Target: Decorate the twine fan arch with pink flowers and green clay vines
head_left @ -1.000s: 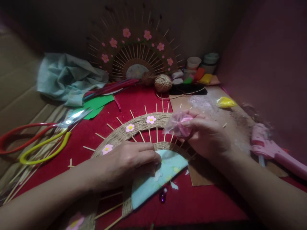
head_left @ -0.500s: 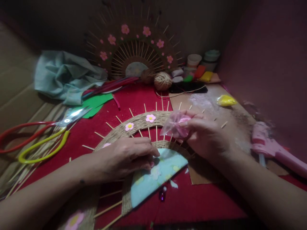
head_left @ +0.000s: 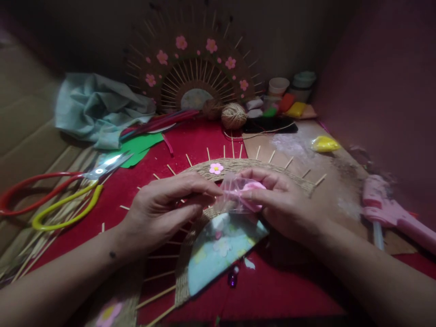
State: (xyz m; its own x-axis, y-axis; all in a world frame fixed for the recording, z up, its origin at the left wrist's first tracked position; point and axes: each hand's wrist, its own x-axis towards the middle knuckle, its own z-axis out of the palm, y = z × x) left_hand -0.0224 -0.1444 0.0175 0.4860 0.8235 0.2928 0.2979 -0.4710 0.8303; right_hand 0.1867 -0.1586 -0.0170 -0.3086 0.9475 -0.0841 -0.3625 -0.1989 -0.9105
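Observation:
My right hand [head_left: 277, 195] grips a small clear plastic bag [head_left: 231, 193] with a soft pink lump [head_left: 255, 186], which looks like clay, inside. The fingertips of my left hand [head_left: 170, 202] are pinched together at the bag's left edge. Below both hands lies a fan-shaped piece of sticks and woven twine [head_left: 199, 170]. One pink flower [head_left: 215, 168] with a yellow centre shows on its outer band; my left hand hides part of that band. On the light blue half-round centre [head_left: 207, 268] rests a small pink ball [head_left: 218, 235].
Red-and-yellow-handled scissors [head_left: 91, 175] lie at the left by green sheets [head_left: 145, 147]. A pink glue gun [head_left: 384, 204] is at the right. Behind are a twine ball [head_left: 234, 116], a yellow packet [head_left: 325, 144], a teal cloth [head_left: 102, 109] and a finished-looking flowered fan [head_left: 180, 68].
My left hand has risen from the blue centre to the bag's edge, uncovering the small pink ball. My right hand, with the bag, has come slightly lower. The view has shifted a little.

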